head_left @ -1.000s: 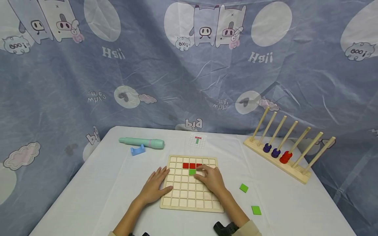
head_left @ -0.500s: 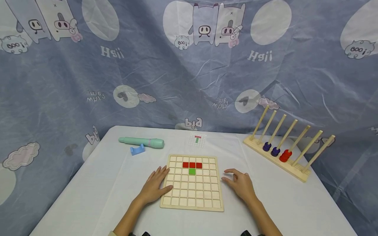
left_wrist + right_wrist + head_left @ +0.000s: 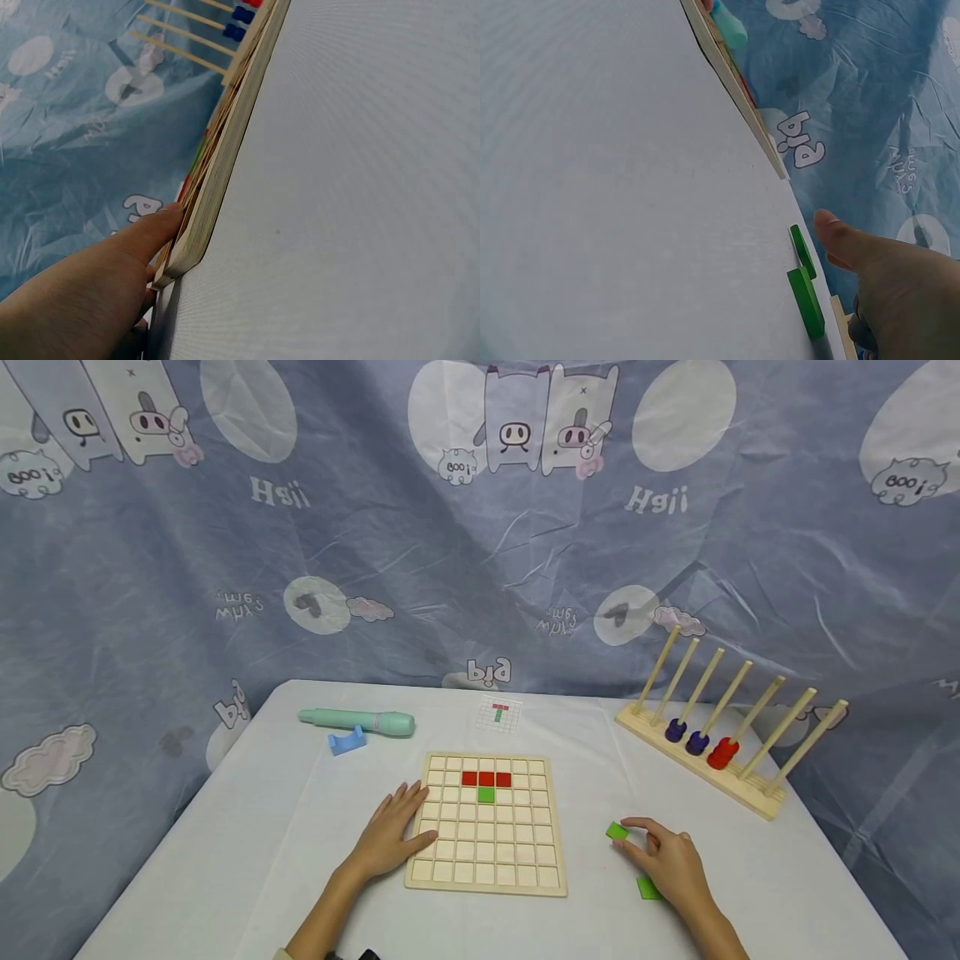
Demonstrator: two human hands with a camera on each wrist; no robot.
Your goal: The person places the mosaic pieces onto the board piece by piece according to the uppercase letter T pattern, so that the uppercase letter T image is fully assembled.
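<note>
The left hand (image 3: 385, 837) lies with fingers outstretched along the near-side edge of the wooden board (image 3: 487, 889), thumb on its rim. Well apart from it, the right hand (image 3: 672, 864) has thumb and forefinger around a green tile (image 3: 617, 831) on the bench (image 3: 300, 860); whether they grip it, I cannot tell. Another green tile (image 3: 647, 888) sits partly under that hand. Between the hands, the board carries three red tiles (image 3: 487, 779) and one green. Beyond the right hand stands a peg rack (image 3: 720, 777).
</note>
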